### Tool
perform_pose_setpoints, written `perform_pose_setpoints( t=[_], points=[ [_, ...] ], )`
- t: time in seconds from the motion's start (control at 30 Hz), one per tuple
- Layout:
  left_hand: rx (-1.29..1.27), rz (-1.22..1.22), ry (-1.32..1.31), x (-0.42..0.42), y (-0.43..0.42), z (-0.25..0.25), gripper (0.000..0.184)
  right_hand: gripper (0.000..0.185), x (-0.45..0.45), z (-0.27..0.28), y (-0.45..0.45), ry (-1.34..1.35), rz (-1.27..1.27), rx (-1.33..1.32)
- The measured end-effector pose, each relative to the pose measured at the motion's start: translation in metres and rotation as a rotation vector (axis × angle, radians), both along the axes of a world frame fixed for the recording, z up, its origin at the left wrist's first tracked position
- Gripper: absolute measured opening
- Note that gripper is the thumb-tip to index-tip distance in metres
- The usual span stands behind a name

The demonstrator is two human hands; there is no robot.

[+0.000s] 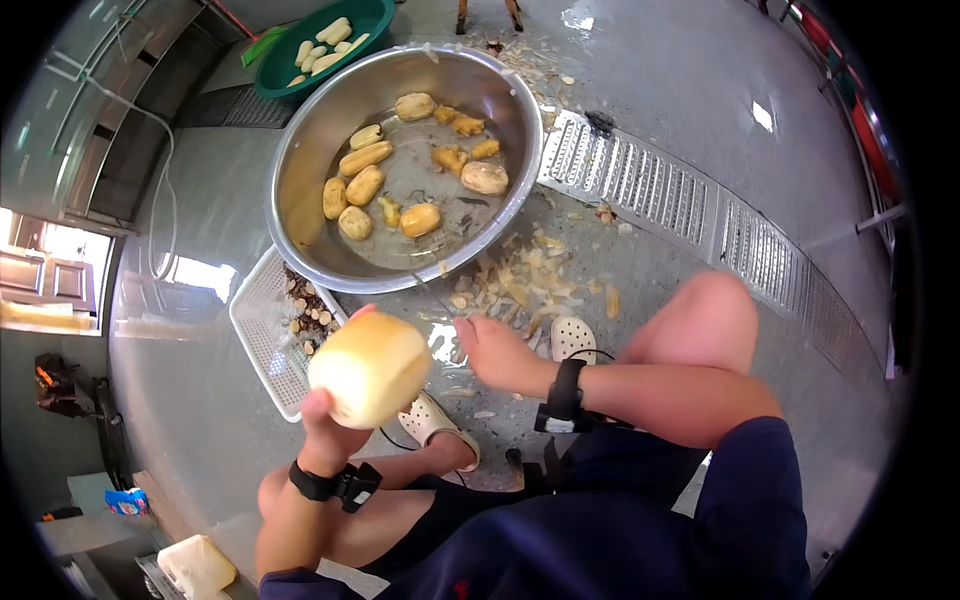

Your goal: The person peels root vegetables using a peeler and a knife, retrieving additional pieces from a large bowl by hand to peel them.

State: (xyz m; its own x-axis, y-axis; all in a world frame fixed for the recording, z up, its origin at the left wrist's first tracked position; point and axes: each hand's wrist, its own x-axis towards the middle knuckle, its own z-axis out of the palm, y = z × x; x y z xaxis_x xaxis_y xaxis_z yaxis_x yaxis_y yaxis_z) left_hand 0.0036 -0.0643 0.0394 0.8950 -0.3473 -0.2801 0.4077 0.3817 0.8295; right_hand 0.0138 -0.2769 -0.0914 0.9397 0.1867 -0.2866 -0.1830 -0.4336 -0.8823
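My left hand (pixel 330 432) is wrapped round a large, thick lotus root section (pixel 370 368), mostly pale and smooth with a yellower patch on top. Just right of it, my right hand (pixel 500 352) is closed, apart from the root; whatever its fingers hold is hidden. Beyond both hands stands a wide steel basin (pixel 300 175) with shallow water. Several unpeeled lotus root sections (pixel 365 186) and knobbly ginger pieces (pixel 450 158) lie in it. Pale peelings (pixel 525 282) are scattered on the floor in front of the basin.
Left of my hands is a white plastic basket (pixel 262 345) with dark scraps and cut ends. A green basin (pixel 375 22) with pale peeled pieces stands behind the steel one. A metal drain grate (pixel 650 190) crosses the wet floor on the right. My clogs (pixel 572 338) are below.
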Motion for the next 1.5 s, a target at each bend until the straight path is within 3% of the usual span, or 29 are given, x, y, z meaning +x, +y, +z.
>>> perform_pose_setpoints(
  t=[0.07,0.1,0.27,0.5,0.6,0.7,0.73,0.8,1.0,1.13,1.23,1.33,1.5],
  points=[
    [-0.113,0.001,0.032,0.006,0.012,-0.007,0.111,0.038,0.004,0.03,-0.001,-0.068,-0.03,0.099],
    [-0.138,-0.022,-0.016,0.007,0.017,-0.014,0.1,0.038,0.003,0.046,-0.001,-0.093,-0.054,0.154],
    [0.006,0.135,-0.111,0.005,0.014,-0.017,0.093,0.028,-0.009,0.105,-0.002,-0.448,0.047,0.166],
    [-0.026,0.172,-0.124,0.003,0.007,-0.009,0.094,0.029,-0.018,0.098,0.007,-0.617,0.08,0.121],
    [-0.011,0.173,-0.126,0.007,0.007,-0.01,0.096,0.028,-0.019,0.104,0.006,-0.372,0.117,0.042],
    [0.008,0.171,-0.075,-0.004,0.022,-0.011,0.107,0.032,-0.005,0.021,0.014,-0.167,0.052,-0.087],
    [0.143,0.184,-0.164,-0.009,0.014,0.0,0.112,0.034,-0.001,0.016,0.01,-0.109,0.025,-0.044],
    [0.017,0.085,-0.225,-0.007,0.023,0.005,0.112,0.037,-0.001,0.013,0.001,0.018,-0.022,0.031],
    [-0.387,0.168,0.023,0.016,0.013,0.005,0.106,0.034,-0.003,0.07,0.001,-0.117,-0.017,0.219],
    [-0.465,0.114,0.019,0.012,0.01,0.0,0.1,0.026,-0.01,0.101,0.002,-0.468,0.065,0.144],
    [-0.502,0.135,0.062,0.006,0.005,0.006,0.081,0.029,-0.009,0.103,0.002,-0.671,0.112,0.059],
    [-0.44,0.205,0.2,0.005,0.009,0.007,0.094,0.031,-0.007,0.105,0.001,-0.777,0.137,-0.019],
    [-0.334,0.346,0.241,0.006,0.001,0.008,0.089,0.031,-0.008,0.098,0.0,-0.689,0.118,-0.003]
  ],
)
